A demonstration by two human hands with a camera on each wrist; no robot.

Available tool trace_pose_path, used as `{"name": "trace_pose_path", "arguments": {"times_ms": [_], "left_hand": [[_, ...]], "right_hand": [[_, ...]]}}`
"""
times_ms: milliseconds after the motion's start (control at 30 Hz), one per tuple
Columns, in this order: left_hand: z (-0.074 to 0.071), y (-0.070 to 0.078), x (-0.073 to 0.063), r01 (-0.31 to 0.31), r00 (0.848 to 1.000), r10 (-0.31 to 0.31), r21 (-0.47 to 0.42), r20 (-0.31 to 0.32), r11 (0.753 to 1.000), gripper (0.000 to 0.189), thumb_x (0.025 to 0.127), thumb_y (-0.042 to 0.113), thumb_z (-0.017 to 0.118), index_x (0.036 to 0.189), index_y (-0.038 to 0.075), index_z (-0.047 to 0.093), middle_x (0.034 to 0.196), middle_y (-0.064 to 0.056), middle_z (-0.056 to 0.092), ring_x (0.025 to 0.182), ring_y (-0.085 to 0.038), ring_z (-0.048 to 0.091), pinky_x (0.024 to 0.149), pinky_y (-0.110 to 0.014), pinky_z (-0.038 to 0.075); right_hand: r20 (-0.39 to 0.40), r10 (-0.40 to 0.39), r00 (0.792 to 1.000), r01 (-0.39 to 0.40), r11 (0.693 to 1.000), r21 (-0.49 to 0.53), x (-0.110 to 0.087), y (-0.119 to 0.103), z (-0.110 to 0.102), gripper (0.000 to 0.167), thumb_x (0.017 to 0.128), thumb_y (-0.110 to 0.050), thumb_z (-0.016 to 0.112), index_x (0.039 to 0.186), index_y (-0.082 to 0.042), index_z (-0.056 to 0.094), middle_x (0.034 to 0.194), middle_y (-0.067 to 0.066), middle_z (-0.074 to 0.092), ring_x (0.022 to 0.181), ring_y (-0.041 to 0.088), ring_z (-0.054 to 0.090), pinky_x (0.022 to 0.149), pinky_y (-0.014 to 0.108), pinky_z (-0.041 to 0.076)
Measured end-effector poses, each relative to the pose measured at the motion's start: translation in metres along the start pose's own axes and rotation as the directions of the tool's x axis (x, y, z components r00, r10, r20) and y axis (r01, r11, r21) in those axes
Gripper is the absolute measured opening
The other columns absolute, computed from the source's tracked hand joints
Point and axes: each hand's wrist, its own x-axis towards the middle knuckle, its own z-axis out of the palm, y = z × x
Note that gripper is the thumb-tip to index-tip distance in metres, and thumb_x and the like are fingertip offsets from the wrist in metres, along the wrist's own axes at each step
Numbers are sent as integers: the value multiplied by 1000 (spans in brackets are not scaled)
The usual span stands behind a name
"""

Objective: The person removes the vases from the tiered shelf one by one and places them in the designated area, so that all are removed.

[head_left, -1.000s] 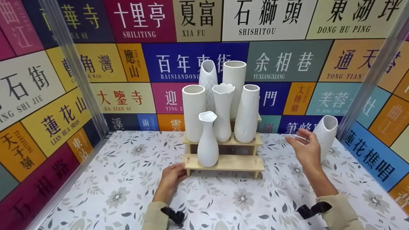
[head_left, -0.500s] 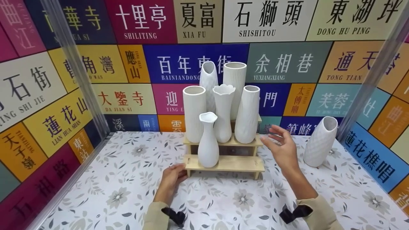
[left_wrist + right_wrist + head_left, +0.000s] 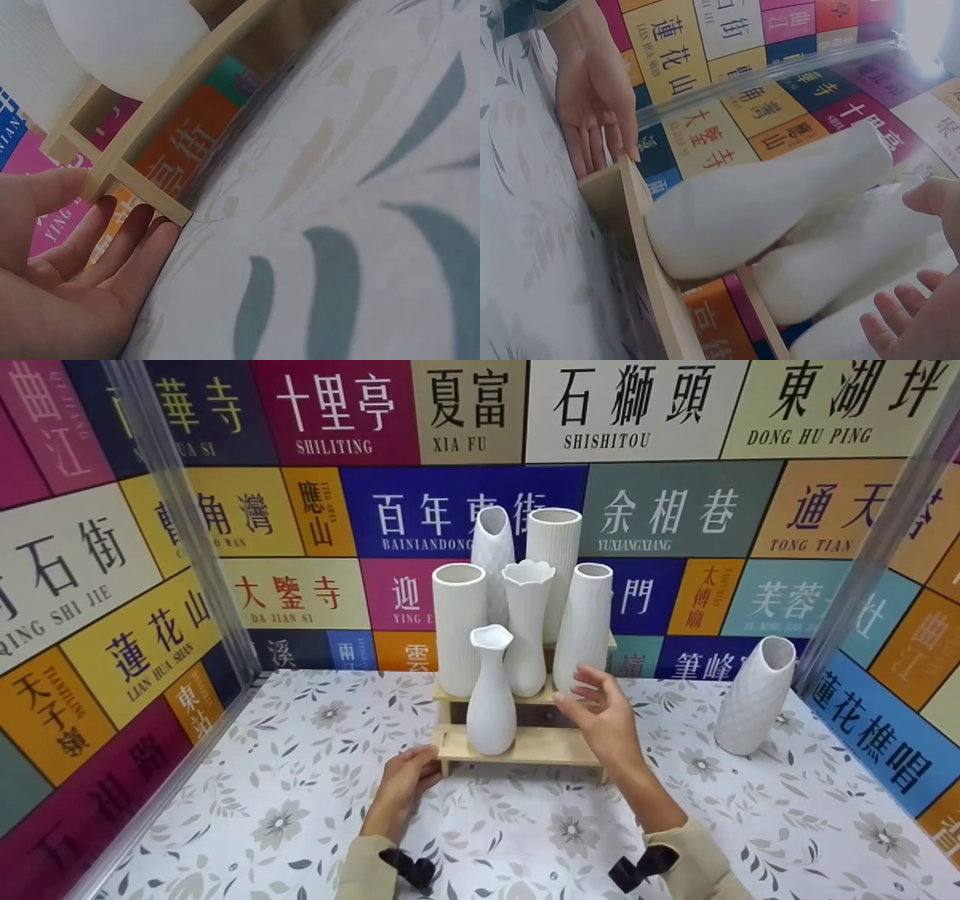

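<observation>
My left hand (image 3: 410, 772) holds the left end of the lowest step of a tiered wooden stand (image 3: 555, 744). In the left wrist view its thumb lies at the board's corner and the fingers (image 3: 139, 255) curl by the short leg. My right hand (image 3: 604, 716), fingers spread and holding nothing, hovers before the stand's right side. It partly covers the base of a tapered white vase (image 3: 589, 622). On the lowest step stands a small narrow-necked white vase (image 3: 491, 697); behind it are a white cylinder vase (image 3: 460, 630) and a scalloped-rim vase (image 3: 527, 622).
On the top tier stand a slant-mouthed vase (image 3: 493, 555) and a ribbed vase (image 3: 553, 562). Another slant-mouthed textured vase (image 3: 752, 697) stands on the floral tablecloth (image 3: 285, 825) at the right. Colourful lettered walls (image 3: 675, 495) enclose the table's back and sides.
My right hand has moved left, away from the lone vase at the right, to the front of the stand. The left hand stays at the stand's end.
</observation>
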Motion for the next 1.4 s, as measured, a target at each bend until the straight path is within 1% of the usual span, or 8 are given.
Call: {"name": "trace_pose_path", "arguments": {"times_ms": [133, 233, 467, 600, 800, 1033, 1200, 1400], "left_hand": [[-1, 0, 0, 21, 1000, -21, 18, 1, 1000, 42, 98, 18, 62, 130, -8, 57, 113, -17, 72, 101, -19, 69, 94, -34, 58], [-3, 0, 1, 24, 1000, -24, 14, 10, 1000, 45, 97, 17, 62, 133, -9, 55, 118, -20, 70, 102, -20, 69, 96, -35, 57], [-7, -2, 2, 31, 998, -31, -13, 47, 999, 48, 97, 17, 65, 136, -8, 52, 119, -20, 69, 102, -20, 69, 98, -36, 56], [-8, -2, 2, 31, 998, -30, -13, 59, 999, 49, 97, 18, 65, 137, -7, 52, 120, -19, 69, 102, -20, 69, 100, -37, 55], [-9, -1, 3, -8, 997, 9, -7, 77, 1000, 53, 98, 18, 63, 144, -4, 48, 122, -20, 69, 103, -19, 69, 95, -35, 57], [-12, -3, 3, -20, 993, 22, -17, 117, 1000, 56, 99, 17, 62, 149, 1, 42, 119, -17, 70, 104, -20, 69, 88, -30, 58], [-13, -3, 4, -26, 990, 27, -10, 141, 1000, 55, 101, 16, 60, 151, 2, 40, 120, -14, 69, 106, -21, 68, 93, -33, 57], [-12, -1, 3, -33, 989, 33, -3, 144, 999, 54, 102, 16, 57, 152, 4, 39, 128, -18, 64, 109, -22, 67, 96, -36, 55]], "right_hand": [[8, -14, 1000, 14, 1000, 26, -1, 2, 15, 61, 88, -13, 77, 142, -4, 50, 142, 17, 54, 129, 31, 56, 94, 19, 50], [7, -18, 1000, 17, 998, 57, -1, 4, 26, 60, 87, -12, 77, 140, -2, 51, 140, 19, 55, 128, 34, 56, 99, 26, 50], [42, -12, 999, 9, 997, 81, -6, 14, 51, 61, 87, -11, 77, 141, -1, 50, 141, 21, 54, 126, 35, 57, 105, 42, 49], [54, -5, 999, 0, 997, 78, -7, 20, 61, 61, 87, -12, 77, 140, -1, 51, 140, 20, 55, 127, 35, 56, 108, 47, 47], [21, 18, 1000, -20, 994, 104, -3, 25, 74, 60, 86, -12, 77, 139, -1, 52, 140, 20, 55, 128, 35, 55, 108, 46, 47], [7, 50, 999, -51, 993, 109, 0, 25, 86, 62, 84, -14, 80, 139, -1, 53, 137, 21, 57, 130, 36, 53, 112, 47, 44], [3, 53, 999, -53, 993, 105, 2, 30, 89, 63, 82, -11, 80, 138, -1, 53, 137, 21, 58, 129, 35, 54, 112, 48, 44], [21, 8, 1000, -9, 997, 82, 4, 43, 91, 65, 80, -7, 82, 138, 1, 52, 135, 22, 59, 122, 34, 57, 106, 48, 47]]}}
